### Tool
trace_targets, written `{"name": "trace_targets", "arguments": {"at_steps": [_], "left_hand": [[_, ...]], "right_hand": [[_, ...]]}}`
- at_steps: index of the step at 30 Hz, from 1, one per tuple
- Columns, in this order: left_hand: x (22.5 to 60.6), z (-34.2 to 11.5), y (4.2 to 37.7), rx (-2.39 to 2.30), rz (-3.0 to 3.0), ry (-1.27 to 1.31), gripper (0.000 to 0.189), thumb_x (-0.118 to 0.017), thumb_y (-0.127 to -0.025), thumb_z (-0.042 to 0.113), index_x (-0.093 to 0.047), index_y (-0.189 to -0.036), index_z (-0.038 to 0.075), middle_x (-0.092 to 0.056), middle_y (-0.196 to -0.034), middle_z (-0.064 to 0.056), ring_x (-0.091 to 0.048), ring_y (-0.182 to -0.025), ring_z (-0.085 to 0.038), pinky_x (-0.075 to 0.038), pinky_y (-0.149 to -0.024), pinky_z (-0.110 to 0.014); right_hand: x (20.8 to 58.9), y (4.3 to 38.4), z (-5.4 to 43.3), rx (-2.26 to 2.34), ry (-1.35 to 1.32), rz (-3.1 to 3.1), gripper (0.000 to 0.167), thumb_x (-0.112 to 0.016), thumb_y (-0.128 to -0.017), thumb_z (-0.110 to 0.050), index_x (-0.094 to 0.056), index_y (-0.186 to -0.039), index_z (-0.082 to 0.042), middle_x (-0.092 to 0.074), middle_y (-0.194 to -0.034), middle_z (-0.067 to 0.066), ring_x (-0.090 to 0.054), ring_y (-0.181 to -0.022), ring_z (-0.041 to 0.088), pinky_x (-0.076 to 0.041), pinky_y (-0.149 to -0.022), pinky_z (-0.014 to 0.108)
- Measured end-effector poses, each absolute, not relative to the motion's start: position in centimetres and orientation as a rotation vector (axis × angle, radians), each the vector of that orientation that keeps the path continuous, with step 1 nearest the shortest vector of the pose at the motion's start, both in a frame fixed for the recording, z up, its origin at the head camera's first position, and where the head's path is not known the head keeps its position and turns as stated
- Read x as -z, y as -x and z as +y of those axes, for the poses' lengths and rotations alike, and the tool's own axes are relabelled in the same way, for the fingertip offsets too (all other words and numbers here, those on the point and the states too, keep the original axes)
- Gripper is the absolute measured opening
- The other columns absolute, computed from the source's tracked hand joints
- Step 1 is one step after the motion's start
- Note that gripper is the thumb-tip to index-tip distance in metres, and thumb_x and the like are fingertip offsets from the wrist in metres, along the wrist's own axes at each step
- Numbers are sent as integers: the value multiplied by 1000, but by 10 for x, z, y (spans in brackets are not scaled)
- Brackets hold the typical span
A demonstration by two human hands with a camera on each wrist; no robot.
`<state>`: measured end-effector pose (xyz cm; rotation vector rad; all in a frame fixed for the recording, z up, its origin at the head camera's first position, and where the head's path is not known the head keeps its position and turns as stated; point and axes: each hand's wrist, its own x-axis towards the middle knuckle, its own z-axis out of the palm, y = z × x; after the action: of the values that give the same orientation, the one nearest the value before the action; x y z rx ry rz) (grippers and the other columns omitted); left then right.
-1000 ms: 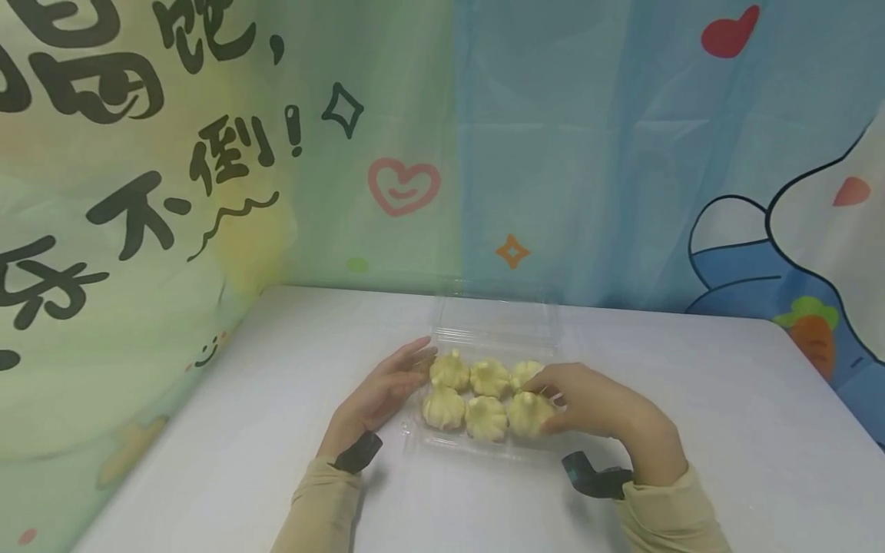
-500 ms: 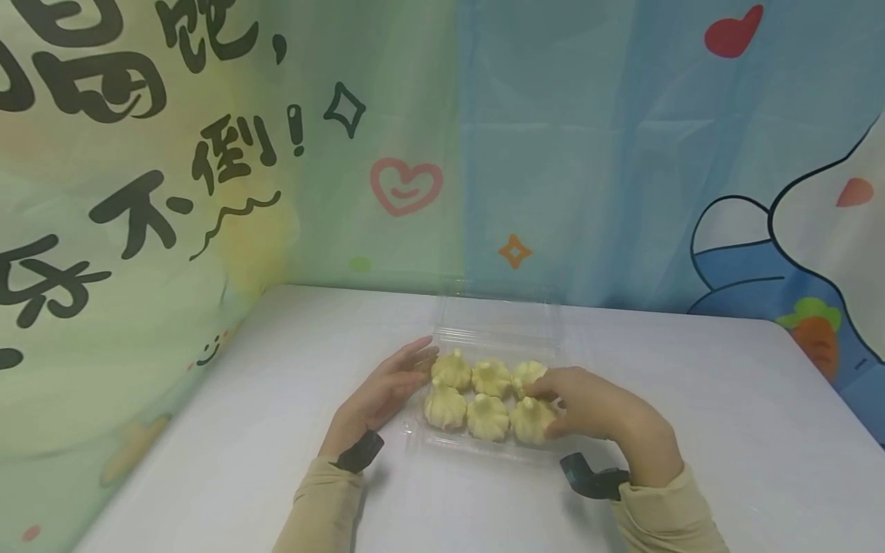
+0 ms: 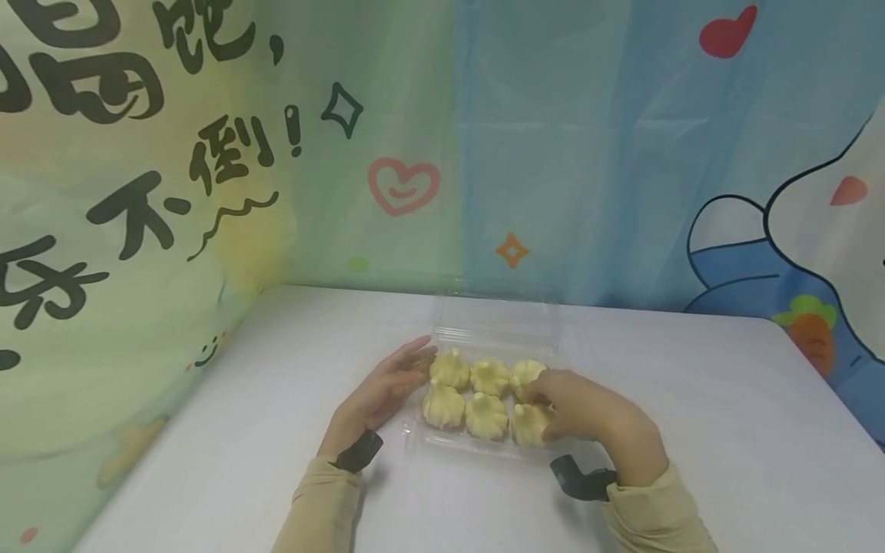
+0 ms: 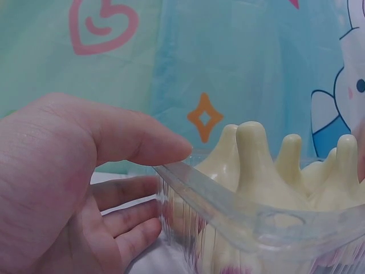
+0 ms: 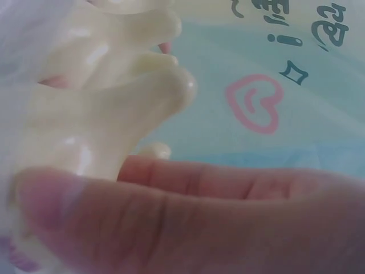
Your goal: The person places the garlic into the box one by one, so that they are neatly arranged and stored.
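Observation:
Pale garlic bulbs sit stems up in two rows inside a clear plastic clamshell box (image 4: 222, 220), purple showing low on them in the left wrist view. My left hand (image 3: 387, 386) is at the box's left side. Its thumb tip rests at the rim corner, and its relaxed fingers lie along the outer wall. With my right hand (image 3: 588, 407) I grip the front right garlic bulb (image 3: 531, 426), thumb on the near side and fingers behind it. Those fingers partly cover the back right bulb (image 3: 527, 372).
The box's clear lid (image 3: 496, 319) stands open at the back, towards the printed curtain (image 3: 553, 153). All of this is on a white table (image 3: 691, 369), whose far edge runs along the curtain. Both wrists carry dark camera mounts (image 3: 358, 452).
My right hand has shifted slightly left, and the front right garlic bulb sits a little nearer to me. More of the bulb behind it shows. The left hand has stayed put.

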<state>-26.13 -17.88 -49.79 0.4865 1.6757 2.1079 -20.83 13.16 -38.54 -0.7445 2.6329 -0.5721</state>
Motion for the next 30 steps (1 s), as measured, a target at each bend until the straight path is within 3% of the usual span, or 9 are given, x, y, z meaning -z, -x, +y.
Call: {"name": "trace_targets", "arguments": {"at_steps": [3,7,13,19,23,30], "left_hand": [[498,-179,261,-2110,1674,-475,63,-43,-94,-2,-19,-151,11,-19,-157,-18,-19,-145,-35,-9,-120,-46],[497,-178,262,-2112,1675,-472,64,-44,-94,-2,-19,-151,10,-20,-157,-17,-20,-145,-35,-9,-120,-47],[496,-178,260,-2111,1677,-446,63,-44,-94,-1,-21,-151,12,-20,-157,-16,-19,-145,-34,-9,-121,-46],[497,-178,261,-2112,1674,-426,64,-46,-93,0,-23,-151,15,-21,-158,-14,-18,-146,-32,-5,-120,-48],[499,-178,261,-2112,1666,-447,64,-45,-94,-1,-20,-151,12,-20,-158,-15,-18,-146,-33,-6,-120,-49],[499,-179,261,-2107,1678,-463,61,-42,-95,-1,-22,-151,14,-20,-158,-14,-16,-147,-29,-6,-121,-47]], "right_hand": [[388,209,130,537,790,2646,31,-80,-67,-4,-54,-78,-16,-48,-78,0,-42,-73,14,-39,-63,27],[389,210,130,539,763,2653,32,-79,-67,-3,-51,-76,-16,-48,-78,0,-42,-73,14,-38,-63,28],[388,211,129,551,695,2627,32,-80,-69,-5,-64,-95,-14,-65,-99,2,-61,-95,23,-52,-79,38],[386,211,128,563,631,2619,45,-79,-71,-3,-65,-113,-7,-66,-108,5,-61,-102,25,-52,-85,42],[387,209,128,555,652,2630,45,-78,-71,-1,-64,-114,-5,-66,-105,4,-61,-98,23,-52,-84,40],[388,212,129,553,725,2643,40,-75,-72,2,-66,-110,-5,-54,-82,0,-47,-77,16,-43,-68,30]]}}
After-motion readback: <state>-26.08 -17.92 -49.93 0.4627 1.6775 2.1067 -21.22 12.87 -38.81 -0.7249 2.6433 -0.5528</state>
